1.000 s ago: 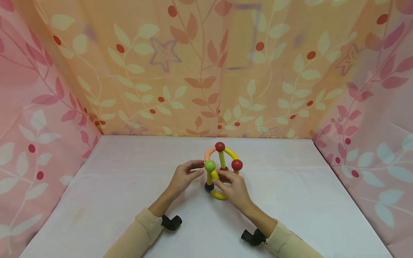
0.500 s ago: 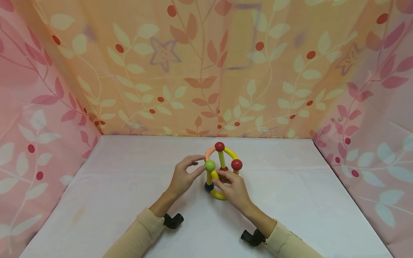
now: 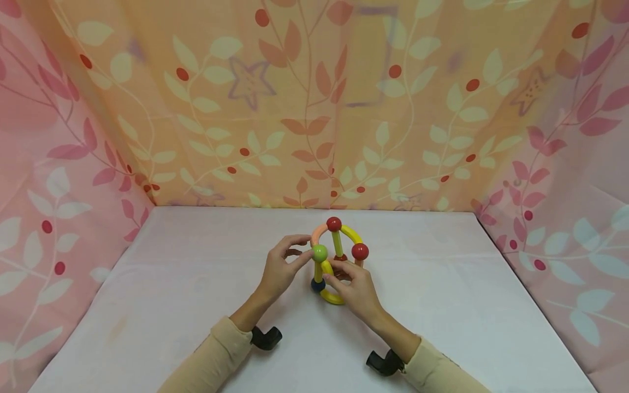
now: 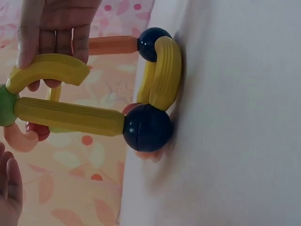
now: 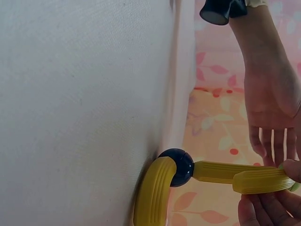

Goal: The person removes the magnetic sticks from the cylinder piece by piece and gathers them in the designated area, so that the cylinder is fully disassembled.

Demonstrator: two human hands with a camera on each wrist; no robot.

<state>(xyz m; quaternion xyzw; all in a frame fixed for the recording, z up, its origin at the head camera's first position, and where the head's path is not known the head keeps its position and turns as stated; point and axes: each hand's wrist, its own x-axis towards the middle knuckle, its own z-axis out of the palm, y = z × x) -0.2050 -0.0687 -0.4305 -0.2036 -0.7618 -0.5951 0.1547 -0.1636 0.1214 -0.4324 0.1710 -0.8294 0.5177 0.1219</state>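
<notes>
An upright frame of coloured rods and balls stands on the table. In the head view my left hand (image 3: pixel 280 267) pinches lightly at its green ball (image 3: pixel 320 252), thumb on the ball and forefinger up by the pink curved rod (image 3: pixel 316 233). My right hand (image 3: pixel 361 289) pinches a yellow curved rod (image 3: pixel 327 267) that runs from that ball; in the left wrist view this curved rod (image 4: pixel 51 68) has one free end. Below the green ball, a straight yellow rod (image 4: pixel 70 115) leads to a dark blue ball (image 4: pixel 148 128) at table level.
Red balls (image 3: pixel 334 224) top the back and right of the frame. A white cloth covers the table (image 3: pixel 172 284), with a patterned curtain (image 3: pixel 304 109) behind it and on both sides. Black wrist mounts (image 3: pixel 385 362) hang near the tabletop.
My left hand has moved slightly up and right; its thumb has come onto the green ball and its forefinger has risen towards the pink rod. My right hand has hardly moved.
</notes>
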